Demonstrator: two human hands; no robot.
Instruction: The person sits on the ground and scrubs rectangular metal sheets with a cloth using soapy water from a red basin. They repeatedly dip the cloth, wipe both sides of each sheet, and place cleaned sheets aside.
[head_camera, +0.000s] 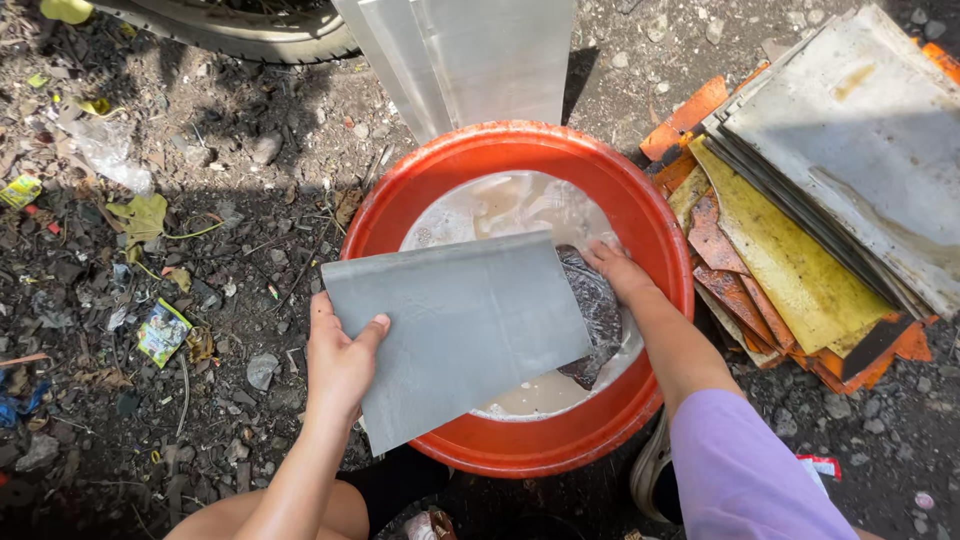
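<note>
Gripping the near left edge of a grey metal sheet (465, 325), the left hand (340, 360) has its thumb pressed on top and its fingers curled underneath, holding the sheet tilted over an orange basin (640, 215) of cloudy water. The right hand (620, 272) is closed on a dark scrubbing pad (598, 312) at the sheet's far right edge, just above the water. More grey sheets (470, 60) lean behind the basin, and a stack of stained sheets (830, 180) lies on the gravel to the right.
</note>
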